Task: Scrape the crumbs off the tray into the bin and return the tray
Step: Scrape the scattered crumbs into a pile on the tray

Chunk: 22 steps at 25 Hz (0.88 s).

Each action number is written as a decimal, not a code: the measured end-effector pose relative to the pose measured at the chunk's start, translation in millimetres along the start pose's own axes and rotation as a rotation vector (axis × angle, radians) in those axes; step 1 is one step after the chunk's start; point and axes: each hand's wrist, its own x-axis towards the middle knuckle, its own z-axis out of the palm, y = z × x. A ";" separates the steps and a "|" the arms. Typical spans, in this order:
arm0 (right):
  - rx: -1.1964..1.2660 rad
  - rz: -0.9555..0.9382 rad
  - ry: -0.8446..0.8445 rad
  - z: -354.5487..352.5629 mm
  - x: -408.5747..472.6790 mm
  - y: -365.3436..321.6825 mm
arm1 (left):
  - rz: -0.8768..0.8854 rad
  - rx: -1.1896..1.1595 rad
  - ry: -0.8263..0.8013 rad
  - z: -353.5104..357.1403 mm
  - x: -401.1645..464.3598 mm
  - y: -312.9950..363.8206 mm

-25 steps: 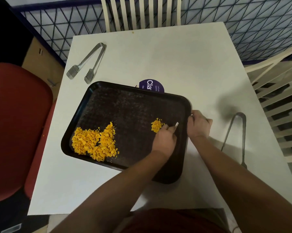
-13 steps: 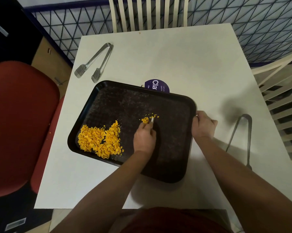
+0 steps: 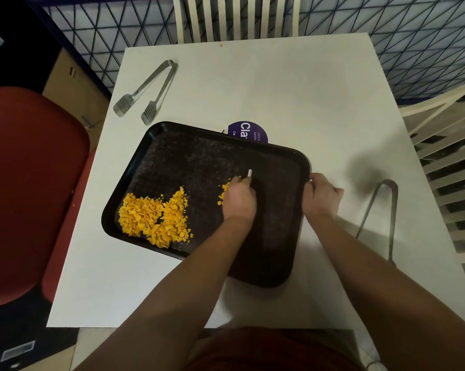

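Note:
A black tray (image 3: 268,167) lies on the white table (image 3: 279,84). A large heap of orange crumbs (image 3: 152,219) fills its near-left corner. A few loose crumbs (image 3: 223,189) lie just left of my left hand (image 3: 239,200), which is over the middle of the tray and grips a small white scraper (image 3: 249,172) whose tip sticks out above the fingers. My right hand (image 3: 321,198) grips the tray's right rim. No bin is visible.
Metal tongs (image 3: 145,93) lie at the table's far left; another pair of tongs (image 3: 381,218) lies at the right, beside my right arm. A purple round sticker (image 3: 248,132) peeks out behind the tray. A red chair (image 3: 30,188) stands left, white chairs behind and right.
My left hand has swept leftward across the tray with the scraper, pushing the small clump of crumbs toward the big heap. My right hand has stayed on the rim.

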 end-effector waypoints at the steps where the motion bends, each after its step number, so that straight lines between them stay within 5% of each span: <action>1: 0.006 0.002 -0.003 -0.1 0.3 0.6 | -0.026 0.017 0.024 -4.4 -1.2 -8.6; 8: 0.006 -0.004 0.008 -2.6 -1.7 -1.8 | 0.001 0.012 0.065 -14.3 -11.1 -23.7; 12: -0.015 0.006 -0.007 -2.5 -0.5 -3.5 | 0.197 -0.032 -0.039 3.5 -21.1 2.2; 15: -0.010 0.001 -0.001 -3.0 -1.0 -4.0 | 0.161 -0.011 -0.059 9.2 -20.0 3.5; 22: 0.014 0.013 -0.010 -5.9 -2.5 -3.5 | 0.142 0.013 0.126 -46.2 35.6 -40.4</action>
